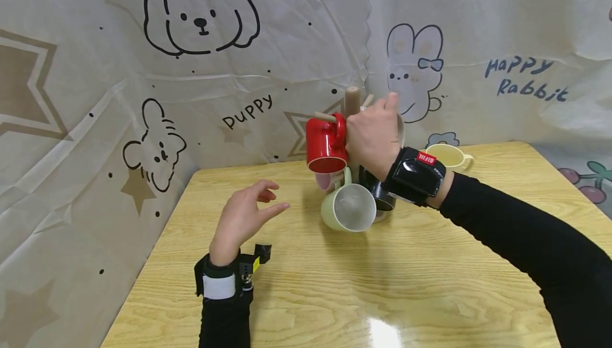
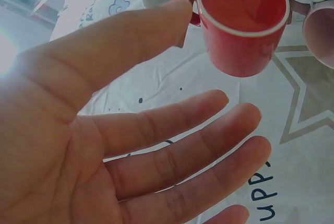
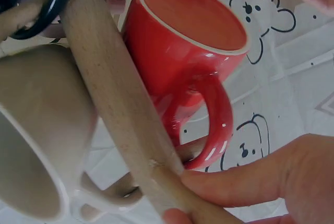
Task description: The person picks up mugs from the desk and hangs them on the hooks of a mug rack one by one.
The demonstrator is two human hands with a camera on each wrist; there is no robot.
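Note:
My right hand grips the wooden post of a mug rack, its thumb lying against the wood in the right wrist view. On one peg hangs a red mug, close beside that hand, its mouth facing down. Below it, a pale green mug hangs with its opening toward me. A black mug is partly hidden by the right wrist, and a whitish mug hangs on the post's other side. To the left, my left hand hovers with relaxed fingers, holding nothing, apart from the red mug.
A yellow cup is at the back right of the wooden table. Behind the red mug, a pink mug shows in part. A cloth printed with cartoon animals hangs behind the table's back edge.

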